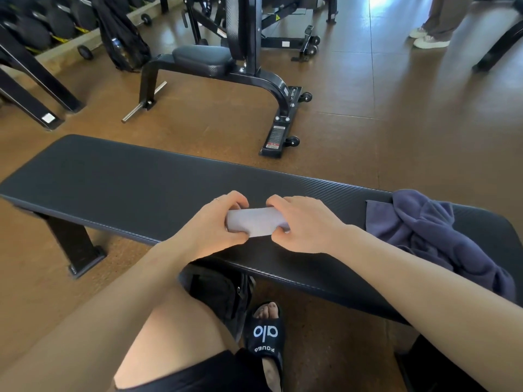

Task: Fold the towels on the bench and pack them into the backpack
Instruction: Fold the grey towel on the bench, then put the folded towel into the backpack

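Observation:
A small white towel (254, 222), folded into a tight bundle, lies on the near edge of the black padded bench (119, 176). My left hand (209, 224) grips its left end and my right hand (302, 224) grips its right end, fingers curled round it. A crumpled dark blue towel (441, 239) lies unfolded on the bench's right end. A black backpack (223, 292) sits on the floor under the bench's near edge, between my knee and the bench, mostly hidden by my left forearm.
My right foot in a black slide sandal (267, 335) stands beside the backpack. An adjustable weight bench (215, 63) stands beyond on the brown floor. Another black backpack (121, 32) leans by a dumbbell rack at far left. A person's feet (427, 38) show at top right.

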Tool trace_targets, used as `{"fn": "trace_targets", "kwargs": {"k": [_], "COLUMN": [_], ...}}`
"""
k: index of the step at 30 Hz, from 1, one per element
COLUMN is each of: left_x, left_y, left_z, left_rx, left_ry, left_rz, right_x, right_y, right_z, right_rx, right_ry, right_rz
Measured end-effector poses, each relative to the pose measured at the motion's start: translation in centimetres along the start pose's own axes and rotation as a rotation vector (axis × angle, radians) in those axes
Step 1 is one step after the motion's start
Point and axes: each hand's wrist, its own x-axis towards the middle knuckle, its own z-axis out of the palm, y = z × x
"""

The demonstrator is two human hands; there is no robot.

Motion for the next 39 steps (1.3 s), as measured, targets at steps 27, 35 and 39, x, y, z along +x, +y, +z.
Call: {"fn": "trace_targets", "kwargs": {"k": [27, 35, 39], "left_x": [-7.7, -8.1, -10.3], "left_y": [-12.9, -12.9, -15.3], "left_z": [-1.3, -0.1, -0.3], "left_rx": [0.251, 0.016, 0.033], "left_ry": [-0.034, -0.150, -0.083], "left_rz": [-0.207, -0.536, -0.629], "right_x": [5.1, 4.9, 5.2], "right_y": [-10.9, -15.3, -18.0], "right_z": [4.0, 6.6, 9.7], "right_rx": [0.434, 0.484, 0.408], "right_ry": [0.088, 0.103, 0.014], "right_rz": [0.199, 0.158, 0.116]}}
